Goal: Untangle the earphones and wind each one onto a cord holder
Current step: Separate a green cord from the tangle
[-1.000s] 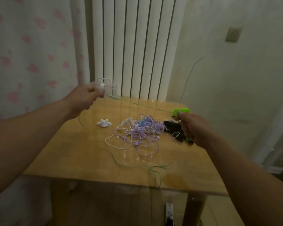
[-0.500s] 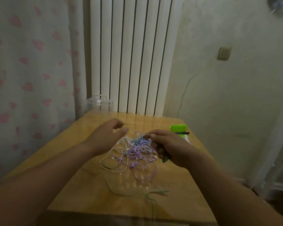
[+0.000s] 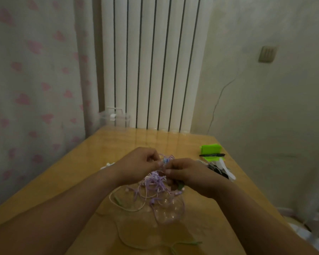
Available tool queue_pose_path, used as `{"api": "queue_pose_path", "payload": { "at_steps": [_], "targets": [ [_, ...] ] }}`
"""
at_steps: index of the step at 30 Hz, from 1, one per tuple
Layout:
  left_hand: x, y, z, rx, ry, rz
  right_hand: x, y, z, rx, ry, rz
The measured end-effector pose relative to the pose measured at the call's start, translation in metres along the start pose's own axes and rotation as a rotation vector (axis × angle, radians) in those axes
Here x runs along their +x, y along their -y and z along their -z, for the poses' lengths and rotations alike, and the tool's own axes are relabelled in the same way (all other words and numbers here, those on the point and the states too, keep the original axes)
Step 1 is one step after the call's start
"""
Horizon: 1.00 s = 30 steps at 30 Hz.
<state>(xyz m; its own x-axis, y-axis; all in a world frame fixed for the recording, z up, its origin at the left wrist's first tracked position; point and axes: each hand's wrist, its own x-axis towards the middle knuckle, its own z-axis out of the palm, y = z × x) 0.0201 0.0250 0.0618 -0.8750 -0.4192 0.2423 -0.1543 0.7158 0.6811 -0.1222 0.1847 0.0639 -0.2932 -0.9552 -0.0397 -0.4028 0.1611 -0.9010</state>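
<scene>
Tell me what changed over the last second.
Both hands came in to the middle: the left hand from near the clear box at the back left, the right hand from beside the green item on the right. They now meet over the earphone tangle, both pinching its cords. The tangle's spot on the table and the green item look unchanged.

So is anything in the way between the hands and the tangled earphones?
No, nothing visible is. The left hand and the right hand both pinch cords at the top of the tangle of earphones. Its lower loops lie on the table.
</scene>
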Motion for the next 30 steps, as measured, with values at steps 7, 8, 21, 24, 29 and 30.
{"api": "queue_pose_path", "payload": {
  "at_steps": [7,8,21,24,29,30],
  "targets": [
    [-0.001,-0.008,-0.019,-0.05,-0.585,-0.021,0.043,-0.003,-0.01,0.537,-0.231,0.083],
    [-0.002,-0.01,-0.02,-0.122,-0.523,0.03,0.047,-0.003,-0.013,0.556,-0.252,0.099],
    [0.028,-0.001,-0.024,-0.51,-0.146,0.166,0.065,-0.034,-0.025,0.31,-0.465,0.328],
    [0.029,0.01,-0.029,-0.593,-0.151,0.186,0.066,-0.042,-0.026,0.146,-0.574,0.354],
    [0.019,0.017,-0.027,-0.481,0.151,0.125,0.051,-0.041,-0.016,0.009,-0.441,0.46],
    [0.015,0.016,-0.026,-0.433,0.225,0.082,0.047,-0.039,-0.019,0.018,-0.35,0.453]
  ]
}}
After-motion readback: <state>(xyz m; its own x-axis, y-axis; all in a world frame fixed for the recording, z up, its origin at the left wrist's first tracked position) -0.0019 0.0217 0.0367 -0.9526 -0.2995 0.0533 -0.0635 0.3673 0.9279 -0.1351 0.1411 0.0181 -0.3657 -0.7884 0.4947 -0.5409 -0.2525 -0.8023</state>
